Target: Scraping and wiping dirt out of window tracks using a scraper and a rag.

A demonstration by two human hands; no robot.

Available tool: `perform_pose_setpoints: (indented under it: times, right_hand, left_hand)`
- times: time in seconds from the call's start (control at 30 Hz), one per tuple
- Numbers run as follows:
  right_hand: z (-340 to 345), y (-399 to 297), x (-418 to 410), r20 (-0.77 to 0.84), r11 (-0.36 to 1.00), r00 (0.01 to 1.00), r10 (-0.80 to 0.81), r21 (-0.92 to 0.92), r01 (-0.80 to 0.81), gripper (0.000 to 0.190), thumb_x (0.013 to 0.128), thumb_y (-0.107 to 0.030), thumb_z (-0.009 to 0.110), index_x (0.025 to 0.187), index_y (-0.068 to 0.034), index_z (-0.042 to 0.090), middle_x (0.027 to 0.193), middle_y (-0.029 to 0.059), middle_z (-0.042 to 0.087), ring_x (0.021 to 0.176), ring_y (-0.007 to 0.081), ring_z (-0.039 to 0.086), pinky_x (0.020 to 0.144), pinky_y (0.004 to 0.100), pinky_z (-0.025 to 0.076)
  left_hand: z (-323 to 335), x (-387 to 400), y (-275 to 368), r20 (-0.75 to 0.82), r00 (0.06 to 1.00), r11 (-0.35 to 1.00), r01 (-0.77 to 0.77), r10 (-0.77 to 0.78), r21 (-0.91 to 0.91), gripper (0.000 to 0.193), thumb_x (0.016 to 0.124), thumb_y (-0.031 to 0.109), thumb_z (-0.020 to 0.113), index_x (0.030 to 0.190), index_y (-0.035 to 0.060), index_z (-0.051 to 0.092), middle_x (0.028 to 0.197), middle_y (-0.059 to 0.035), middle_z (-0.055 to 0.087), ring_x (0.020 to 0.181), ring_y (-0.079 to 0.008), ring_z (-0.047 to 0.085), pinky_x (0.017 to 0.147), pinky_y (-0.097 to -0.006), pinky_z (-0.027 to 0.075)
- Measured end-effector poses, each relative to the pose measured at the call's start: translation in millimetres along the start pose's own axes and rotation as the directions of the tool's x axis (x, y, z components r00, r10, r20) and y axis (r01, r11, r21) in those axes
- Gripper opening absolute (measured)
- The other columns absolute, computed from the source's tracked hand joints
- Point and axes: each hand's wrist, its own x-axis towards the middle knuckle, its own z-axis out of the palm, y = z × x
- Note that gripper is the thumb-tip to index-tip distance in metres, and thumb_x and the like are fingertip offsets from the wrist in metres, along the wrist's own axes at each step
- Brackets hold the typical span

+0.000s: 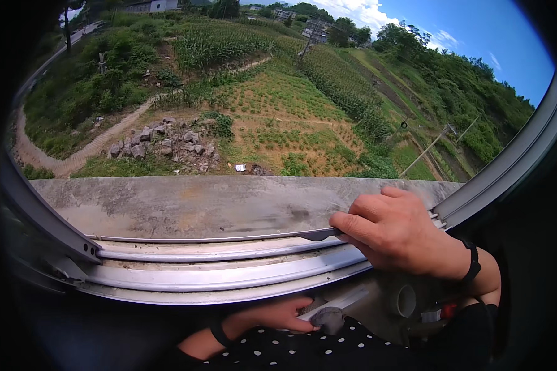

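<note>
My right hand (392, 232) is closed around a thin dark-grey tool, perhaps a scraper. Its flat end (319, 234) lies along the outer edge of the aluminium sliding-window track (213, 273). The fingers hide the rest of that tool. Dirt specks line the grooves of the track. Lower down, inside the window, my left hand (278, 316) is beside my dotted black top, its thumb and fingers around a pale bar-like piece (313, 313). A grey rounded lump (328, 320), perhaps cloth, is at its fingertips; whether the hand grips it is unclear.
Outside the track runs a stained concrete ledge (167, 204). Window frame posts rise at left (46, 208) and right (506, 162). Below on the right are a pale round container (404, 300) and a red item (448, 310). A rock pile (167, 143) and fields lie outside.
</note>
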Motion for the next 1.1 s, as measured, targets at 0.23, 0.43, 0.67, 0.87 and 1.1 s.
perform_pose_setpoints:
  times: [0.23,0.43,0.67,0.87,1.1]
  right_hand:
    - [15,-5,27,0.093,0.995,0.991,-0.101,0.021,0.100,0.027,0.070,-0.011,0.055,0.098,-0.009,0.054,0.072,0.0025,0.047,0.060,0.0182,0.050,0.054,0.0292,0.038]
    - [8,-18,69,-0.271,0.980,0.943,-0.192,-0.101,0.170,0.029,0.070,-0.008,0.051,0.099,-0.006,0.053,0.071,0.0038,0.047,0.060,0.0174,0.049,0.054,0.0282,0.039]
    - [-6,-13,56,0.009,0.993,0.995,-0.101,0.062,0.100,0.020,0.071,-0.012,0.061,0.091,-0.011,0.057,0.069,0.0018,0.049,0.058,0.0179,0.050,0.052,0.0294,0.038]
    - [25,-16,71,-0.014,0.974,0.984,-0.180,0.135,0.180,0.015,0.076,-0.016,0.058,0.089,-0.010,0.054,0.070,0.0026,0.048,0.058,0.0190,0.049,0.052,0.0299,0.038]
    - [-36,17,35,-0.548,0.965,0.808,0.217,0.248,-0.091,0.020,0.074,-0.009,0.066,0.089,-0.003,0.056,0.063,0.0001,0.044,0.052,0.0088,0.042,0.045,0.0209,0.032]
  left_hand:
    - [-1,-7,-8,-0.010,1.000,0.998,0.005,-0.006,-0.062,0.038,0.077,0.012,0.063,0.111,0.0032,0.048,0.104,-0.0009,0.055,0.100,-0.0072,0.047,0.091,-0.0248,0.035]
    - [-4,-7,-10,0.041,0.997,0.998,-0.064,0.063,0.010,0.040,0.077,0.013,0.064,0.113,0.0034,0.048,0.104,-0.0007,0.054,0.099,-0.0066,0.046,0.091,-0.0243,0.035]
    - [0,-17,-18,-0.029,0.984,0.983,-0.179,0.177,-0.052,0.032,0.077,0.017,0.063,0.103,0.0021,0.051,0.095,-0.0015,0.056,0.089,-0.0063,0.049,0.080,-0.0216,0.039]
    - [0,-15,-17,-0.032,0.988,0.989,-0.148,0.148,0.005,0.031,0.076,0.017,0.063,0.102,0.0030,0.052,0.094,-0.0010,0.056,0.088,-0.0059,0.049,0.079,-0.0215,0.040]
    - [1,-29,-2,-0.102,0.993,0.998,-0.056,0.055,-0.014,0.035,0.075,0.015,0.067,0.103,0.0035,0.052,0.097,-0.0006,0.055,0.090,-0.0066,0.049,0.081,-0.0222,0.040]
